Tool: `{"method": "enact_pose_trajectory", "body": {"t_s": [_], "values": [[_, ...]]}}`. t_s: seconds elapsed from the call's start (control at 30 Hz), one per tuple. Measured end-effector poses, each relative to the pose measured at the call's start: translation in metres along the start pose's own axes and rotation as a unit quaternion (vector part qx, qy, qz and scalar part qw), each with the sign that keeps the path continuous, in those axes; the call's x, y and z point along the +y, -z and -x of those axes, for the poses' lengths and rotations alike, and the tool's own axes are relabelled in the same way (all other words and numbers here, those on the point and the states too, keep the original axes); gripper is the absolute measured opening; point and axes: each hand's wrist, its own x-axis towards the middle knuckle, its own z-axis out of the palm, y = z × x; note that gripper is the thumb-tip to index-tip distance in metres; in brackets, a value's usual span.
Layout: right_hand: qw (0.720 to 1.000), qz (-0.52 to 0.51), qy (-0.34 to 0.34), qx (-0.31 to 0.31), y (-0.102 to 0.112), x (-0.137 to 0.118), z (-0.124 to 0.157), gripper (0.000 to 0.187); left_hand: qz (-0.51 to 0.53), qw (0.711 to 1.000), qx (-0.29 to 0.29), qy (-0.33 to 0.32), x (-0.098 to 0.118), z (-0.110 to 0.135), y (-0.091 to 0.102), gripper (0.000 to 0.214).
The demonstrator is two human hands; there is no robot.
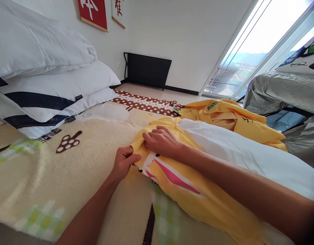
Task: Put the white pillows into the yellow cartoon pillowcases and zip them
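Note:
A yellow pillowcase (179, 170) with a pink-eared cartoon print lies partly around a white pillow (231, 146), whose upper side shows bare along the right. My left hand (125, 161) pinches the near left corner of the yellow cloth between thumb and fingers. Just to its right, my right hand (160, 141) grips a bunched fold of the same pillowcase, its fingers curled into the fabric. Whether the pillow's corner lies under my fingers is hidden by the cloth. Both forearms reach in from below, the right one across the pillowcase.
A cream patterned blanket (95, 170) spreads beneath. White pillows (70, 81) are stacked at the left. Another crumpled yellow cloth (223, 112) lies beyond the pillow. Plastic-wrapped bags (282, 88) stand at the right by the window. A black panel (148, 69) leans near the far wall.

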Motion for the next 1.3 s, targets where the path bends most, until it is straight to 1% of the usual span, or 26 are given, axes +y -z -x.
{"method": "enact_pose_trajectory", "body": {"t_s": [0.1,0.13,0.17,0.23,0.27,0.33,0.37,0.4,0.43,0.5,0.57,0.63,0.7,0.8,0.93,1.07,1.17,1.23,1.3], "values": [[0.999,0.024,0.021,0.042,0.000,0.002,0.006,0.029,0.077,0.994,-0.071,0.041,0.009,-0.002,-0.002,0.022],[0.997,0.031,0.027,0.059,-0.002,0.002,0.008,0.029,0.114,0.988,-0.088,0.049,0.011,-0.003,-0.003,0.019],[0.996,0.038,0.029,0.077,-0.003,0.003,0.010,0.029,0.151,0.983,-0.089,0.062,0.011,-0.005,-0.004,0.017],[0.992,0.048,0.028,0.111,-0.006,0.005,0.012,0.027,0.199,0.972,-0.051,0.115,0.008,-0.009,-0.007,0.015],[0.990,0.051,0.027,0.125,-0.007,0.006,0.012,0.026,0.206,0.967,-0.026,0.146,0.006,-0.011,-0.008,0.013],[0.988,0.054,0.024,0.144,-0.009,0.007,0.013,0.025,0.197,0.962,-0.001,0.191,0.000,-0.013,-0.012,0.015],[0.987,0.055,0.024,0.148,-0.009,0.007,0.013,0.025,0.179,0.965,0.002,0.191,-0.002,-0.013,-0.014,0.020],[0.987,0.055,0.024,0.151,-0.009,0.006,0.013,0.025,0.154,0.972,0.002,0.176,-0.003,-0.013,-0.016,0.024],[0.986,0.056,0.024,0.152,-0.010,0.005,0.013,0.025,0.126,0.980,0.007,0.154,-0.004,-0.012,-0.017,0.026],[0.986,0.058,0.027,0.151,-0.010,0.003,0.013,0.026,0.070,0.991,0.039,0.109,-0.002,-0.011,-0.020,0.031],[0.988,0.059,0.031,0.143,-0.010,0.000,0.012,0.026,0.044,0.992,0.081,0.086,-0.001,-0.010,-0.020,0.032],[0.990,0.055,0.034,0.125,-0.010,-0.003,0.011,0.026,0.033,0.990,0.102,0.095,0.000,-0.011,-0.019,0.026],[0.993,0.045,0.037,0.101,-0.011,-0.006,0.010,0.025,0.025,0.988,0.092,0.119,-0.001,-0.012,-0.017,0.023],[0.996,0.025,0.040,0.069,-0.013,-0.009,0.009,0.026,0.024,0.987,0.074,0.143,-0.002,-0.014,-0.015,0.029],[0.999,0.015,0.021,0.038,-0.013,-0.012,0.008,0.023,0.046,0.988,0.062,0.130,-0.002,-0.013,-0.012,0.026],[0.999,-0.017,-0.036,0.025,-0.005,-0.020,0.010,0.023,0.089,0.984,0.075,0.138,-0.001,-0.015,-0.010,0.023],[0.994,-0.081,-0.066,-0.010,0.003,-0.029,0.015,0.033,0.111,0.982,0.085,0.130,0.000,-0.016,-0.008,0.021],[0.992,-0.109,-0.060,-0.030,0.004,-0.034,0.019,0.035,0.135,0.979,0.086,0.123,-0.001,-0.017,-0.007,0.018],[0.992,-0.113,-0.038,-0.044,0.001,-0.037,0.023,0.026,0.156,0.977,0.087,0.120,-0.001,-0.018,-0.007,0.014]]}}
